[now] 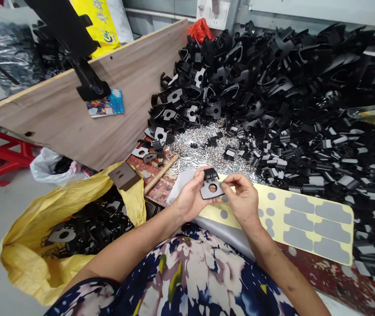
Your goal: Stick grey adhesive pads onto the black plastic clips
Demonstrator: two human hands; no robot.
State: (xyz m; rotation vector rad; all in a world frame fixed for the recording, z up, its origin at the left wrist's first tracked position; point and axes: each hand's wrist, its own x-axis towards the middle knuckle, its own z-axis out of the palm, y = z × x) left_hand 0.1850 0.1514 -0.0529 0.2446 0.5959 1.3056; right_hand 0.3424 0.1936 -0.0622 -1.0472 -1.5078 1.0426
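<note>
A black plastic clip part [211,174] with a grey adhesive pad [207,191] on its flat face rests in my left hand [190,195], fingers beneath it and thumb at its side. Through the pad's round hole some of the skin behind shows. My right hand [242,198] is closed, thumb and fingertip pinched at the pad's right edge. Under my hands lies a yellow backing sheet [276,224] with grey die-cut stickers [332,232] and small grey discs on it.
Many black clip parts [220,74] are heaped behind, with small metal pins [200,140] before them. A wooden board [134,79] stands at left. A yellow sack [19,245] of parts, a wooden stick [161,174] and a red stool [3,147] are also at left.
</note>
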